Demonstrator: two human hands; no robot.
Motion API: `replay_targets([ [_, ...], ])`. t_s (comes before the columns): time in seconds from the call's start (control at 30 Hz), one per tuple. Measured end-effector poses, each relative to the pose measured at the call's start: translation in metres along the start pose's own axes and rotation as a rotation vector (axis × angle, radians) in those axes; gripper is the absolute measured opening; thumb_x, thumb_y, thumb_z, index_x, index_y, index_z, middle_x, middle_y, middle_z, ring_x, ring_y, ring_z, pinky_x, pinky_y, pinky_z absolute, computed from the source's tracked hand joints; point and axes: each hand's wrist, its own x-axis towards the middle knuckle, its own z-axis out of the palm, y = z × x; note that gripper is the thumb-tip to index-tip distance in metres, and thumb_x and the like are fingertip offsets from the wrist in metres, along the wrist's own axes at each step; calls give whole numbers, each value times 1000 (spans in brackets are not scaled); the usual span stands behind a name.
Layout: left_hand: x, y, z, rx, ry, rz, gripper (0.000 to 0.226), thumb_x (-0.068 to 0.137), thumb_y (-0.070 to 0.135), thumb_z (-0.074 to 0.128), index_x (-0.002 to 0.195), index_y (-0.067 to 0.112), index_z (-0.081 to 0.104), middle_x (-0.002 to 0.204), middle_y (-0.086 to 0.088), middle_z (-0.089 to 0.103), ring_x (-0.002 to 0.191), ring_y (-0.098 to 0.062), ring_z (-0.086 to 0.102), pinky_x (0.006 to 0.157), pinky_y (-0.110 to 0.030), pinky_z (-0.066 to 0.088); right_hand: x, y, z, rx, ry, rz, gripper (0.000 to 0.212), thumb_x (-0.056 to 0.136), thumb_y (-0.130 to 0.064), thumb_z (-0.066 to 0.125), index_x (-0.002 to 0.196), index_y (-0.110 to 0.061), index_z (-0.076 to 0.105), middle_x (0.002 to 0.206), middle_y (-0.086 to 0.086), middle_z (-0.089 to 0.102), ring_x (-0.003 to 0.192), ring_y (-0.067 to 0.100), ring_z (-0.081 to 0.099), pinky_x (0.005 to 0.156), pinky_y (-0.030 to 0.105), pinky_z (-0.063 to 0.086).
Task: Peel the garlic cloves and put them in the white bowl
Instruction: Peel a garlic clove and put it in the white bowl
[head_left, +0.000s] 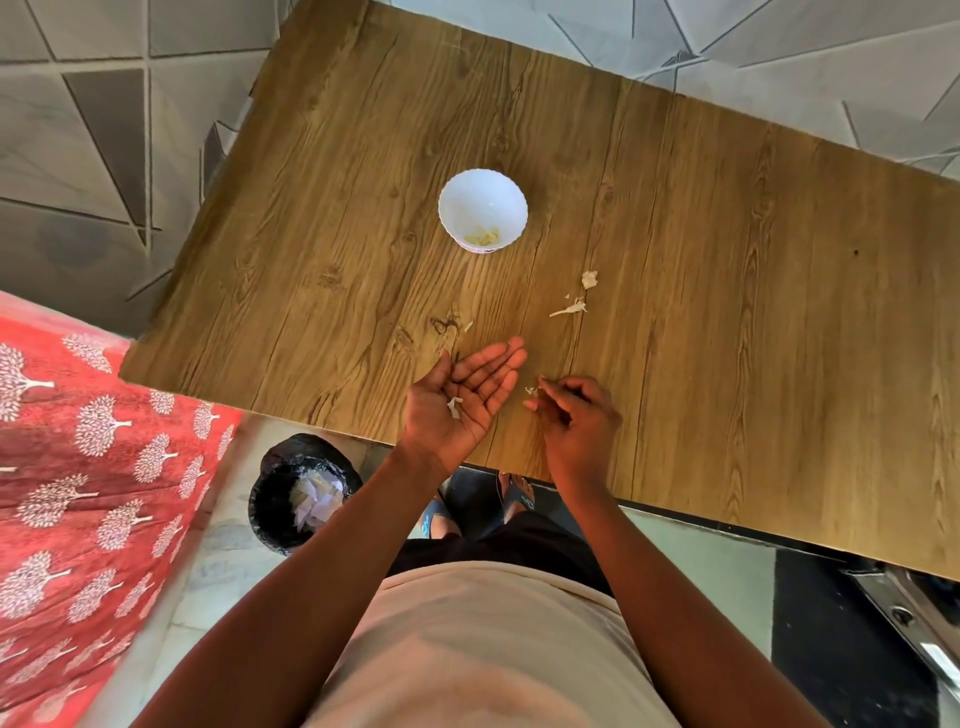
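While the left hand (457, 400) is lying flat, cupping a peel (454, 408), and the right hand (569, 410) is pinching scraps (531, 389), flakes are risking sliding off the table (727, 260).

- White bowl (482, 208): plain white with a scalloped rim; pale yellow peeled garlic cloves (482, 237) inside.
- Table (727, 260): yellow-brown wood grain with darker knots and streaks.
- Garlic skins (576, 301) on the table: off-white, papery.
- Skin scrap (455, 407) in the left hand (457, 400): white.
- Floor tiles (78, 130): grey, with dark lines forming triangles.
- Cloth (78, 467): red, printed with white tree motifs.
- Bin (301, 499): black liner holding white scraps.
- Shirt (488, 649): beige.
- Sandals (514, 493): blue-grey.
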Motion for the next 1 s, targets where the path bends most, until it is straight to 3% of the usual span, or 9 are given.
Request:
replay_targets([
  [0.13,0,0,-1,7,-1,-10,70,110,42,24,124,-15,63,143,-29,55,134,-39,55,110,-43,49,1,-10,-1,24,29,29,26,81,-19,83,107,-16,78,100,-7,65,95,18,62,80,48,56],
  [0.43,0,2,-2,10,-11,-23,70,111,42,23,124,-15,63,144,-29,54,135,-39,54,112,-44,45,4,-17,3,-48,64,73,10,81,-21,82,87,-28,79,95,-20,67,99,17,61,83,58,48],
  [0.6,-1,1,-2,6,-11,-27,70,111,41,23,124,-15,62,143,-30,55,133,-40,56,112,-44,45,4,-21,6,-160,98,20,15,80,-14,80,83,-28,77,92,-13,70,97,17,61,85,48,40],
  [0.8,-2,0,2,3,13,1,69,111,40,23,123,-15,63,143,-30,55,133,-39,56,111,-44,46,12,-22,7,-289,55,-78,15,74,-7,68,83,-20,71,92,0,61,93,25,59,84,41,29],
  [0.93,-2,-2,4,8,31,32,70,110,40,22,123,-15,63,143,-30,55,135,-39,55,112,-43,45,19,-23,8,-398,-42,-86,23,73,-1,70,88,-18,66,97,3,59,96,28,57,82,42,32],
  [1.0,-2,-3,6,0,46,59,69,110,40,22,124,-15,62,142,-29,56,134,-39,56,110,-43,47,24,-24,3,-247,-54,-30,22,81,-1,64,92,-19,67,98,-3,63,93,19,62,84,43,41],
])
